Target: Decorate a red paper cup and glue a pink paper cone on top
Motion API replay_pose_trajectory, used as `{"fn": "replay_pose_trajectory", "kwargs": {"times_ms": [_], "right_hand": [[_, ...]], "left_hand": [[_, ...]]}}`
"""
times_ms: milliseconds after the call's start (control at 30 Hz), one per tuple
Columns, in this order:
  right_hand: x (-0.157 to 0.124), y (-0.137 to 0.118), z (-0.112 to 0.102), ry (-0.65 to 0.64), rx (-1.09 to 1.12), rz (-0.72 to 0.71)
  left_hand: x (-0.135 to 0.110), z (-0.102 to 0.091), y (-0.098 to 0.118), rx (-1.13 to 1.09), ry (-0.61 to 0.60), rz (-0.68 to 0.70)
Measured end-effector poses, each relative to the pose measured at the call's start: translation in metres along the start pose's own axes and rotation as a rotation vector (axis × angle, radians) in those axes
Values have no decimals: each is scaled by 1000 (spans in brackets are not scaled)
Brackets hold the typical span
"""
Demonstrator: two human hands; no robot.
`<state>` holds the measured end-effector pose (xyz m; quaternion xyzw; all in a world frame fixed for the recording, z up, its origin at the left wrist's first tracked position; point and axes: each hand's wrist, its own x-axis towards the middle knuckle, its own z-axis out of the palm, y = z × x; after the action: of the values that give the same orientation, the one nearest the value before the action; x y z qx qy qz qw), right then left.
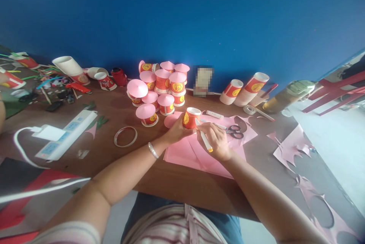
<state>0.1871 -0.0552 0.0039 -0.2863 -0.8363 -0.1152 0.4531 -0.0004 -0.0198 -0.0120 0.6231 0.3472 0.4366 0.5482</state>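
My left hand [177, 133] is wrapped round a red paper cup [188, 120] with a yellow emblem, its white rim facing up. In my right hand [218, 141] is a white marker [204, 140] with a yellow-orange end, slanting so that its far end is at the side of the cup. Whether the tip touches the cup is too small to tell. Under both hands lie pink paper sheets [179, 154]. Dark-handled scissors [236, 134] rest on the paper beside my right hand, and a white marker cap or pen [215, 114] lies behind it.
Several red cup pieces with pink cone tops [146, 111] stand behind my left hand. A white ring [125, 137] and a power strip [68, 133] lie left. Stacked cups [252, 89], a tape roll [249, 110], a bottle [288, 95] and pink scraps [293, 147] are right.
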Motion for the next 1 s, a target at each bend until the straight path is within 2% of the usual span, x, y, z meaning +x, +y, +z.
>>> {"fn": "replay_pose_trajectory", "kwargs": {"times_ms": [233,433,733,1000], "right_hand": [[4,0,-8,-27,-12,26],[2,1,-9,-38,-2,64],[5,2,-10,-34,-16,59],[4,-1,-8,-35,-14,38]], "left_hand": [[1,-2,7,-65,-78,18],[1,-3,2,-124,-44,-32],[1,-5,1,-161,-88,-51],[-1,-5,1,-141,-21,-65]]}}
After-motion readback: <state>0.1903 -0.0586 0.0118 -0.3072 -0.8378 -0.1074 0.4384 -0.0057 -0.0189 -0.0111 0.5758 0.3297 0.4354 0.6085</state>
